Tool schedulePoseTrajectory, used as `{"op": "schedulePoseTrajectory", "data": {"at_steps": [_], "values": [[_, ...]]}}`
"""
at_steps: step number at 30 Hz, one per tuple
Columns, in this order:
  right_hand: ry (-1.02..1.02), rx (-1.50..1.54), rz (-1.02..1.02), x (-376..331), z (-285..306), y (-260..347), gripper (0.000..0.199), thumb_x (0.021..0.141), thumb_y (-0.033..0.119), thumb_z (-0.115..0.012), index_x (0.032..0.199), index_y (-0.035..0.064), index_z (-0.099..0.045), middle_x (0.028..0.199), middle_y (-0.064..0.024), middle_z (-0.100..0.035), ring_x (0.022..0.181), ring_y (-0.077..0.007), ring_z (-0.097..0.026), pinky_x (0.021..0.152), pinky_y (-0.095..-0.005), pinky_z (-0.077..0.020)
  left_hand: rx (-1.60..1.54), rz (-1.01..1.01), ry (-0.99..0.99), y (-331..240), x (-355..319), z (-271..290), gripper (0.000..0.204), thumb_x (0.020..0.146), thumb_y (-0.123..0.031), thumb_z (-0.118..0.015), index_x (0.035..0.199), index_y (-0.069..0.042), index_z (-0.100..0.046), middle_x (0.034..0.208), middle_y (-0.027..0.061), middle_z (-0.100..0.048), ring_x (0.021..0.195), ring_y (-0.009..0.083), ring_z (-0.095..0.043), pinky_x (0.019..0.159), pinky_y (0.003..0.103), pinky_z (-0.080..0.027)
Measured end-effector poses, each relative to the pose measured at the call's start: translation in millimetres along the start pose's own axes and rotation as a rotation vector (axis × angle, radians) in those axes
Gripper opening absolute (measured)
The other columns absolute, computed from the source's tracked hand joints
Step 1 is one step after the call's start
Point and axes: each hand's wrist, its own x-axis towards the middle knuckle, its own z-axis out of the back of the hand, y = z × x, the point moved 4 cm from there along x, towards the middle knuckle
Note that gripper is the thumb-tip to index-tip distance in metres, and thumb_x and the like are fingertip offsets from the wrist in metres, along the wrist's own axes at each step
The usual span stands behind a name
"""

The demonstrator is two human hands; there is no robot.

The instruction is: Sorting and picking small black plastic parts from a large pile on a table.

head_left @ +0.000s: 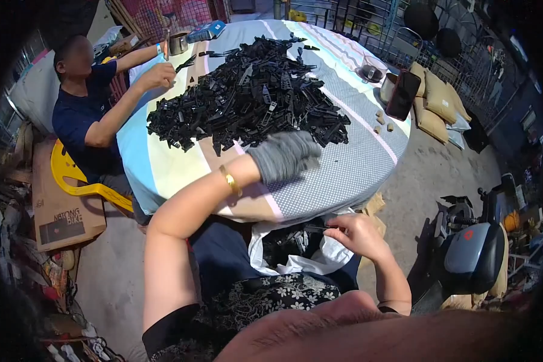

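Observation:
My left hand wears a grey glove and reaches onto the near edge of a large heap of small black plastic parts on a round table. The glove is blurred, so I cannot tell whether it grips any parts. My bare right hand hovers below the table edge over a white bag in my lap, pinching a thin black part. More black parts lie inside the bag.
Another person sits at the table's left on a yellow chair, hands at the heap's far side. A glass bowl, a phone, a metal cup, a cardboard box and a scooter are around.

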Motion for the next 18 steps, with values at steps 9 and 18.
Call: {"op": "schedulePoseTrajectory", "data": {"at_steps": [9, 18], "values": [[-0.365, -0.189, 0.272, 67.7, 27.0, -13.4, 0.026, 0.071, -0.004, -0.058, 0.096, 0.0025, -0.061, 0.091, -0.0126, -0.061, 0.081, -0.0303, -0.06, 0.07, -0.0367, -0.0489, 0.21, -0.129, 0.063, 41.6, 14.1, -20.1, 0.021, 0.079, -0.022, -0.061, 0.1, -0.017, -0.063, 0.101, 0.0106, -0.055, 0.097, 0.0279, -0.053, 0.082, 0.034, -0.046], [-0.221, -0.237, 0.281, 126.8, 9.3, -30.1, 0.019, 0.074, 0.006, -0.061, 0.094, 0.0037, -0.061, 0.09, -0.0105, -0.056, 0.086, -0.029, -0.056, 0.074, -0.0379, -0.0466, 0.26, -0.205, 0.044, 43.7, 1.8, -19.5, 0.022, 0.076, -0.018, -0.058, 0.097, -0.022, -0.064, 0.106, 0.0059, -0.055, 0.098, 0.0274, -0.052, 0.084, 0.034, -0.045]]}}
